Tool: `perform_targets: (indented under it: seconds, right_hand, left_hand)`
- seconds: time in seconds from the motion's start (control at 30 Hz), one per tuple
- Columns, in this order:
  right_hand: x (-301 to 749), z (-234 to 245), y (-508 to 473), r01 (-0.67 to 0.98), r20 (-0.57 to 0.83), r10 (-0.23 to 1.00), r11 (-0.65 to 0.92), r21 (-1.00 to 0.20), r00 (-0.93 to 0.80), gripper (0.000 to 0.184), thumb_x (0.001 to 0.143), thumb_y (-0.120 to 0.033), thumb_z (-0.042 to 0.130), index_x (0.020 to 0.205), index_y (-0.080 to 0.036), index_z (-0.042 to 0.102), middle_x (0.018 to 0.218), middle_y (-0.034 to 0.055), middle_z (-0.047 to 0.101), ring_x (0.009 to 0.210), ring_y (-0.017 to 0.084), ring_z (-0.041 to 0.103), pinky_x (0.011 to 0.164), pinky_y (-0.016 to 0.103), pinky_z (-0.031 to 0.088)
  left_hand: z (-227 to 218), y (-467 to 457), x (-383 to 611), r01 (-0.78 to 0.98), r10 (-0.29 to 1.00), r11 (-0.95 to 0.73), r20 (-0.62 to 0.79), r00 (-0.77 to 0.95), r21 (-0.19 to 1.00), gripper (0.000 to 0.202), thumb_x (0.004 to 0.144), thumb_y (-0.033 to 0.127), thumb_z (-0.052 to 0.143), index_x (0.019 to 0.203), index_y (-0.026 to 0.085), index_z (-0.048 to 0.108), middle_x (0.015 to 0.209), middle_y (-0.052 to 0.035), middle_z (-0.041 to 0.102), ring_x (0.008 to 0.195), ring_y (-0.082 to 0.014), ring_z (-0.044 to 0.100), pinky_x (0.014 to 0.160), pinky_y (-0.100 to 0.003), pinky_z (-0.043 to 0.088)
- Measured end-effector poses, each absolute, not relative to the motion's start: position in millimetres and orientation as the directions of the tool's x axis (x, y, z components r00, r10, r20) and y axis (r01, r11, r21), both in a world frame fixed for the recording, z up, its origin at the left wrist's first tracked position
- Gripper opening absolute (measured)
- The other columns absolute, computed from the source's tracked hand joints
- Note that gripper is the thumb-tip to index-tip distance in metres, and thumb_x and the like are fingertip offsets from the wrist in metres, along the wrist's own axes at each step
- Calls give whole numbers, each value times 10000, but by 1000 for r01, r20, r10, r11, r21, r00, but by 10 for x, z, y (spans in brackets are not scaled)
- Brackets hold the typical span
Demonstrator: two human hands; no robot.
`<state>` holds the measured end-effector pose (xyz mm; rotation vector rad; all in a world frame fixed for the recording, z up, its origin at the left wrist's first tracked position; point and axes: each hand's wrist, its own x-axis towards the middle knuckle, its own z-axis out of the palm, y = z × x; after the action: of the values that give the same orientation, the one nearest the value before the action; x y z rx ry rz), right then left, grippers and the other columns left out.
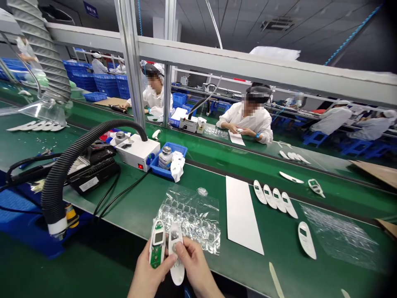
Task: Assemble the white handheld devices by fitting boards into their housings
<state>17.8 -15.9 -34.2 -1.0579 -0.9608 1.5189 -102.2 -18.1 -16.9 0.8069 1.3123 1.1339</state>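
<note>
My left hand (148, 276) is closed around a white device half with a small screen and a green circuit board (156, 243). Right beside it, my right hand (194, 267) grips a white plastic shell (176, 252), thumb pressed on its face. Both parts are held upright, side by side, above the near edge of the green bench (130, 215). Just behind them lies a clear plastic blister sheet (190, 215).
A white paper strip (242, 213) lies right of the sheet, then a row of white shells (274, 198) and another clear sheet (341, 238). A black corrugated hose (66, 165), white control box (138, 151) and blue tray (169, 159) stand left. Other people in white work across the line.
</note>
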Motion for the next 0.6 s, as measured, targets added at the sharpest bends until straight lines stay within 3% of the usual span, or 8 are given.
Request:
perform_targets:
  seconds: [0.07,0.13,0.23,0.3,0.37,0.5,0.6]
  right_hand:
    - [91,-336,-140,-320,-198,971,-230,-919,-131,476,798,-623,634,734,-154,585,587,1,563,453,105,497,439,214,405]
    - [29,-289,-112,-361,-243,952,-295,-884,-184,499,791,-649,622,773,-153,569,601,16,600,379,95,490,353,195,375]
    - [-52,-217,-73,-393,-246,945,-316,-863,-217,545,773,-655,641,867,-121,583,623,55,643,343,73,483,282,138,268]
    - [-133,-200,-55,-410,-274,936,-344,-844,-222,593,747,-672,657,911,-106,590,571,36,622,330,50,445,272,115,213]
    - [-259,-210,-37,-425,-343,910,-412,-806,-232,656,698,-727,653,904,-107,589,529,21,599,324,46,421,265,109,188]
    - [-723,-297,45,-398,-457,837,-546,-738,-301,703,636,-781,647,853,-115,586,499,27,584,324,61,425,249,113,177]
    - [-1297,-378,199,-349,-513,776,-626,-698,-366,602,702,-723,649,809,-137,564,482,20,576,314,67,425,244,111,166]
  left_hand:
    - [-207,-166,-1287,-306,928,290,-344,-139,907,641,562,602,770,1005,168,609,554,60,542,376,-36,339,366,-163,265]
    - [-254,-104,-1664,-494,885,298,-430,-177,817,614,694,698,589,1019,178,609,598,25,591,366,-43,355,364,-168,295]
    - [-322,62,-2294,-661,781,128,-486,-392,739,366,816,528,496,844,185,620,538,20,561,359,-81,380,338,-186,331]
    - [-353,181,-2612,-719,705,108,-563,-431,686,311,860,365,403,774,161,622,562,-12,571,427,-118,478,379,-205,413]
    - [-370,256,-2783,-754,691,77,-580,-431,652,303,850,294,378,749,144,622,566,-12,549,431,-109,470,385,-201,422]
    - [-399,201,-2833,-761,774,75,-519,-363,645,298,853,317,407,724,149,617,539,4,524,399,-95,422,349,-184,359]
    - [-442,66,-2891,-741,761,63,-513,-398,669,289,871,351,451,776,147,632,576,6,559,427,-101,467,360,-188,370]
